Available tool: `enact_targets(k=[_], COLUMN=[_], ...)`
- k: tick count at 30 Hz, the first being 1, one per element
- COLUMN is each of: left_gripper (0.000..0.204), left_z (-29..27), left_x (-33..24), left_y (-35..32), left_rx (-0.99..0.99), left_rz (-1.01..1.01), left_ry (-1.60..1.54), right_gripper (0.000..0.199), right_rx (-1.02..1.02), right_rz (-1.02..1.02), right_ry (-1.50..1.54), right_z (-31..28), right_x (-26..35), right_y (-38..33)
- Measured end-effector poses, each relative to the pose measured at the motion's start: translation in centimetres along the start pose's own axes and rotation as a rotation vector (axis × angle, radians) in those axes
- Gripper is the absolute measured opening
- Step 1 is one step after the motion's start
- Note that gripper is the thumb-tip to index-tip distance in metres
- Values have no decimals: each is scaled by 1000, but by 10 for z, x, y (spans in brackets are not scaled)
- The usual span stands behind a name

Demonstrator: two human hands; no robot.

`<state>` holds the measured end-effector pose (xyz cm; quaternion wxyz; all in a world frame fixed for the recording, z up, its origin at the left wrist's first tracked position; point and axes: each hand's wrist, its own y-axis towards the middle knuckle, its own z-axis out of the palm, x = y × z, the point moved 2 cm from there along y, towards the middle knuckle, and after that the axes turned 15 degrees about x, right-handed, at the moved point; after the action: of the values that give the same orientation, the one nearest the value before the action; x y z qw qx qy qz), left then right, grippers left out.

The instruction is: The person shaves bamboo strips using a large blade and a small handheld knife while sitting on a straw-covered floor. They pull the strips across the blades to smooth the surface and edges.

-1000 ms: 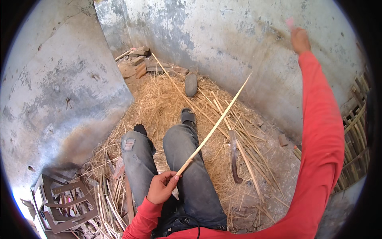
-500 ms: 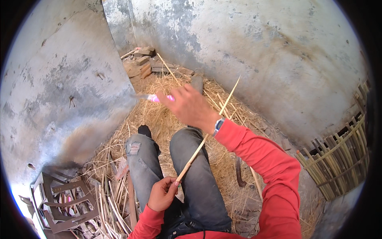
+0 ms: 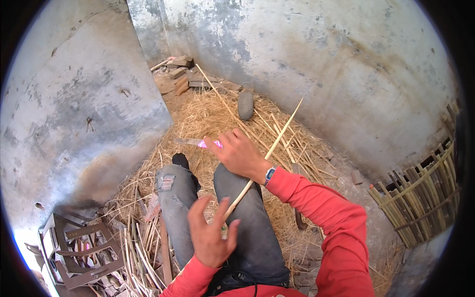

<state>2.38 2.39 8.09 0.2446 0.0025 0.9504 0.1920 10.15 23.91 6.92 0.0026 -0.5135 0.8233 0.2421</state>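
Note:
My right hand [image 3: 241, 154] grips a knife [image 3: 210, 144] with a pink-and-white handle, its blade pointing left above the straw. A pale, peeled stick [image 3: 275, 143], tapering to a sharp tip at its far end, slants over my right thigh and passes under my right wrist. My left hand [image 3: 212, 236] has its fingers spread beside the near end of the stick. That end is partly behind the fingers, so whether they touch it is unclear.
Straw shavings [image 3: 198, 116] cover the floor, with thin split sticks [image 3: 311, 168] at the right. A grey oblong stone [image 3: 245, 105] lies ahead. Beside my right leg is a dark curved tool [image 3: 300, 219]. A slatted basket [image 3: 420, 193] stands right, a brown frame [image 3: 89, 252] left.
My left hand has let go of the stick's near end and spread its fingers. The right hand with the knife has come slightly nearer, uncovering the stone.

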Motion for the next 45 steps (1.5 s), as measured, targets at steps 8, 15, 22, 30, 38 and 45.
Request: enact_targets(k=[8,15,22,30,38,45], left_gripper=[57,62,47,53,47,37], left_z=[87,95,52,25,19,9], left_x=[-33,-30,-7,53,57,61], left_y=[18,11,4,-54,-63,-61], left_rx=[99,76,-53,447,460,489], left_rz=[460,500,391,-17,-78,-139], left_ry=[-182,-276,-328,-150,-380,-480], right_gripper=[43,41,39,23,22,20], right_rx=[55,75,60,-275,-320,22], right_rz=[95,121,115,294,927,924], right_ry=[5,58,51,467,1029,1015], right_z=[8,7,7,-19,-38,-19], right_x=[9,10,11,-3,-37,-51], right_y=[8,5,7,-11,-125,-168])
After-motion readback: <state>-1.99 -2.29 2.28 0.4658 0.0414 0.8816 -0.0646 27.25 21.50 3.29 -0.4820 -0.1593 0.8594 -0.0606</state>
